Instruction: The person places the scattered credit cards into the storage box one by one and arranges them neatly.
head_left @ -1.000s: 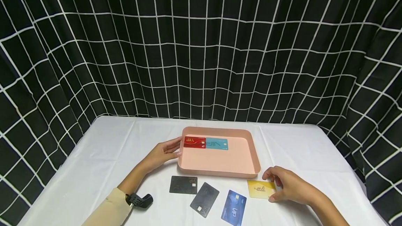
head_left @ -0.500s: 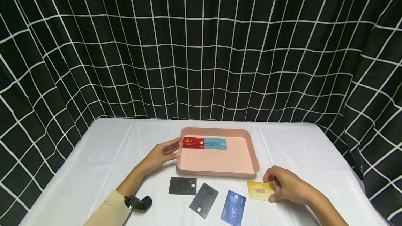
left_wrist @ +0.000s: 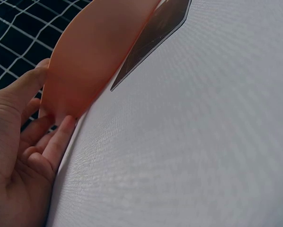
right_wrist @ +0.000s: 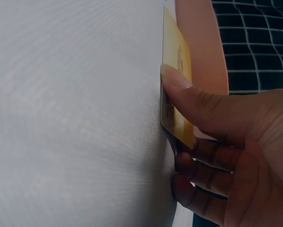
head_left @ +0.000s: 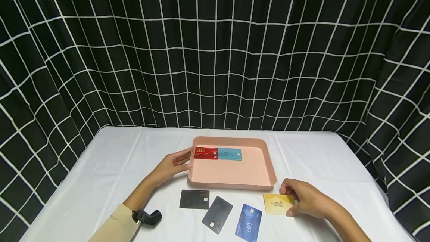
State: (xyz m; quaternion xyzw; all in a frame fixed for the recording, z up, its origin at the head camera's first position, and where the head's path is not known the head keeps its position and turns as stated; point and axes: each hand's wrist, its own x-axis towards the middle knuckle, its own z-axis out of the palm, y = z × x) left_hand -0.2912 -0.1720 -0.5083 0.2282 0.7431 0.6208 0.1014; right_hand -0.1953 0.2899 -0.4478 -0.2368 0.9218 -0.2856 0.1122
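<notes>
My left hand (head_left: 171,167) holds the left end of a shallow pink tray (head_left: 231,176). In the left wrist view its thumb (left_wrist: 25,85) is at the rim and the other fingers are low against the outer wall. My right hand (head_left: 307,199) grips a yellow VIP card (head_left: 276,203) by its right end, just in front of the tray's right corner. The right wrist view shows the thumb (right_wrist: 184,87) on the card's near edge, with other fingers curled beside its end. Inside the tray, a red VIP card (head_left: 206,153) and a light blue VIP card (head_left: 230,154) lie end to end along the back.
In front of the tray lie a black VIP card (head_left: 194,199), a tilted dark grey VIP card (head_left: 217,215) and a blue VIP card (head_left: 249,222). A white cloth (head_left: 111,182) covers the table. Behind it hangs a black curtain (head_left: 215,59) with a white grid.
The head view has shifted slightly, so everything appears a little further left. Both hands keep their hold on the tray and the yellow card.
</notes>
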